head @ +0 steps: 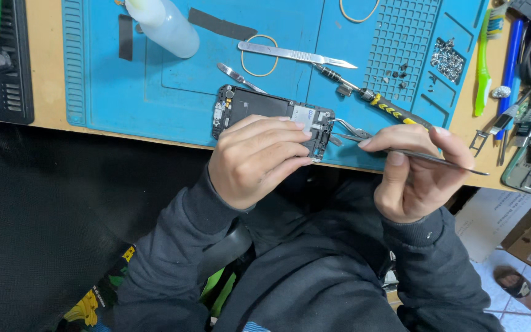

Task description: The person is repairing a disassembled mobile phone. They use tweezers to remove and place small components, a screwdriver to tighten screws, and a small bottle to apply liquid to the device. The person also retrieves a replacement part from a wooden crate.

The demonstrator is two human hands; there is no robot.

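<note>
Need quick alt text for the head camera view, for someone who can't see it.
The left hand grips an opened phone at the edge of a blue work mat, while the right hand holds metal tweezers against its end. A scalpel and screwdriver lie behind.

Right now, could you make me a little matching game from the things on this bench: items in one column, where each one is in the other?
Items:
1. tweezers
2. opened phone
3. scalpel
4. toothbrush

Places:
A. lying free on the blue mat
B. under the left hand
C. in the right hand
D. at the mat's right edge

Pairs: 1-C, 2-B, 3-A, 4-D
</note>
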